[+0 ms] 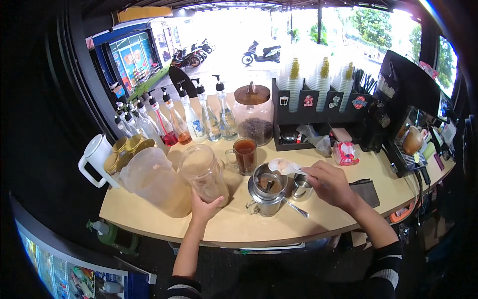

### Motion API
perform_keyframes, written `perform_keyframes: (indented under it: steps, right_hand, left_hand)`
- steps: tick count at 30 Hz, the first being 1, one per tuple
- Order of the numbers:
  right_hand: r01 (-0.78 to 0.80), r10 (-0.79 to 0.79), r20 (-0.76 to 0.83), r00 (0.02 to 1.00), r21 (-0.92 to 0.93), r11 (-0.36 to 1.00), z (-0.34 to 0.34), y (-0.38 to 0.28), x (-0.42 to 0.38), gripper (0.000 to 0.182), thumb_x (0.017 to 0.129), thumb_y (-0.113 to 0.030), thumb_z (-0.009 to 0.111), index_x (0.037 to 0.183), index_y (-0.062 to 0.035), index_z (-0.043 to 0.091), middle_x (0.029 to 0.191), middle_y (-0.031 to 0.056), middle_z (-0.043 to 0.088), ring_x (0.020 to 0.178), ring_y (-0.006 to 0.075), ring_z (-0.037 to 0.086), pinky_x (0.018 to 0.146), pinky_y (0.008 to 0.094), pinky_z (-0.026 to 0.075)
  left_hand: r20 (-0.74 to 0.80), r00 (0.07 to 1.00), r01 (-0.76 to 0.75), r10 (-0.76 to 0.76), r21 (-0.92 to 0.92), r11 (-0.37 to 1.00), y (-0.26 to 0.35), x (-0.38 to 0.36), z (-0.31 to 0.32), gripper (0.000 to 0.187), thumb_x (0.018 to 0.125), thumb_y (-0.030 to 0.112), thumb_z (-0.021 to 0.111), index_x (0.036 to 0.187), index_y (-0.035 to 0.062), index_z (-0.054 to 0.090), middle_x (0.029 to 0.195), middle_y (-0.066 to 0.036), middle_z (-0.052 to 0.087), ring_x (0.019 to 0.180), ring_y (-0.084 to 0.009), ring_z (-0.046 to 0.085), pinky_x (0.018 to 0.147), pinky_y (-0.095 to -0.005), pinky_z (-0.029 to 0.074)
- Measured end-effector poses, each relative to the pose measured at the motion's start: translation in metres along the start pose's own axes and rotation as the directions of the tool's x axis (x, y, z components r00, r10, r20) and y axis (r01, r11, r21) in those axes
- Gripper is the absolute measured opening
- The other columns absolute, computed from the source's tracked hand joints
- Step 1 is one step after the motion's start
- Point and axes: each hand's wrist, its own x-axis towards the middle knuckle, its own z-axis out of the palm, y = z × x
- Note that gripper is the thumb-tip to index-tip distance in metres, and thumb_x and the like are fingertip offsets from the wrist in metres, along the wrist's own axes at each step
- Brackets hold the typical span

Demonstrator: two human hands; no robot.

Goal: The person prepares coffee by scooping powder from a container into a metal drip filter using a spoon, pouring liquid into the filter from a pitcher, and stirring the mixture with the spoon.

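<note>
My left hand (203, 208) is closed around the lower part of a tall clear jar (203, 172), which leans slightly on the counter. Between the fingers of my right hand (328, 182) is a white plastic spoon (284, 167), its bowl over the rim of a metal drip filter (269, 185). Some pale stuff shows in the spoon. The filter sits on a glass mug (269, 209) and has brown contents. Beside it stand a small metal pitcher (301, 188) and a metal teaspoon (297, 207). Behind is a glass mug of reddish-brown drink (245, 157).
A large translucent pitcher (157, 184) and a white jug (97, 157) stand at the left. Several pump bottles (194, 117) and a lidded glass jar (253, 114) line the back. Right are a black cup rack (318, 112), a tissue pack (345, 153) and an espresso machine (406, 142).
</note>
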Motion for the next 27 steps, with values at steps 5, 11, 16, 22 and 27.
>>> perform_keyframes:
  steps: [5, 11, 16, 22, 27]
  right_hand:
    - [0.018, -0.013, 0.035, 0.999, -0.129, 0.991, -0.003, 0.005, 0.006, 0.029, 0.079, -0.002, 0.064, 0.107, -0.0066, 0.063, 0.081, 0.0093, 0.058, 0.071, 0.0264, 0.06, 0.061, 0.0353, 0.05]
    - [0.084, -0.072, 0.083, 0.994, -0.161, 0.983, -0.003, 0.003, 0.01, 0.032, 0.076, -0.001, 0.063, 0.107, -0.0081, 0.064, 0.082, 0.0084, 0.058, 0.073, 0.0261, 0.061, 0.062, 0.0369, 0.051]
    - [0.096, -0.079, 0.097, 0.992, -0.182, 0.979, -0.003, 0.002, 0.009, 0.038, 0.072, -0.001, 0.063, 0.109, -0.009, 0.064, 0.081, 0.0078, 0.058, 0.073, 0.0255, 0.06, 0.062, 0.0367, 0.05]
    - [0.147, -0.118, 0.138, 0.983, -0.22, 0.964, -0.007, 0.001, 0.009, 0.042, 0.07, -0.002, 0.064, 0.112, -0.0108, 0.063, 0.082, 0.0064, 0.059, 0.073, 0.0247, 0.06, 0.061, 0.0365, 0.049]
    - [-0.015, 0.026, 0.124, 0.992, -0.094, 0.995, -0.005, -0.006, 0.016, 0.025, 0.079, -0.002, 0.062, 0.104, -0.0063, 0.066, 0.079, 0.01, 0.059, 0.071, 0.0269, 0.06, 0.063, 0.0366, 0.049]
  left_hand:
    - [0.01, 0.999, 0.031, -0.031, -0.036, 0.999, -0.01, -0.002, 0.0, 0.084, 0.057, 0.019, 0.086, 0.125, -0.0024, 0.043, 0.117, -0.018, 0.057, 0.109, -0.0291, 0.056, 0.093, -0.0395, 0.044]
    - [0.022, 1.0, 0.006, -0.006, -0.018, 1.0, 0.006, 0.0, -0.002, 0.084, 0.057, 0.016, 0.086, 0.126, -0.0023, 0.042, 0.116, -0.017, 0.057, 0.109, -0.0283, 0.056, 0.094, -0.0387, 0.044]
    - [0.028, 0.999, 0.035, -0.035, -0.008, 0.999, 0.017, 0.001, -0.001, 0.084, 0.057, 0.016, 0.086, 0.126, -0.0024, 0.042, 0.117, -0.016, 0.057, 0.11, -0.0266, 0.056, 0.094, -0.0384, 0.044]
    - [0.028, 0.999, 0.016, -0.016, 0.015, 1.0, 0.008, 0.001, -0.002, 0.084, 0.057, 0.017, 0.087, 0.125, -0.0024, 0.043, 0.117, -0.017, 0.057, 0.11, -0.0271, 0.056, 0.094, -0.0385, 0.044]
    - [0.031, 0.999, 0.033, -0.034, 0.051, 0.998, -0.004, 0.0, -0.004, 0.095, 0.055, 0.022, 0.089, 0.13, -0.0013, 0.036, 0.123, -0.019, 0.052, 0.114, -0.0287, 0.053, 0.096, -0.04, 0.043]
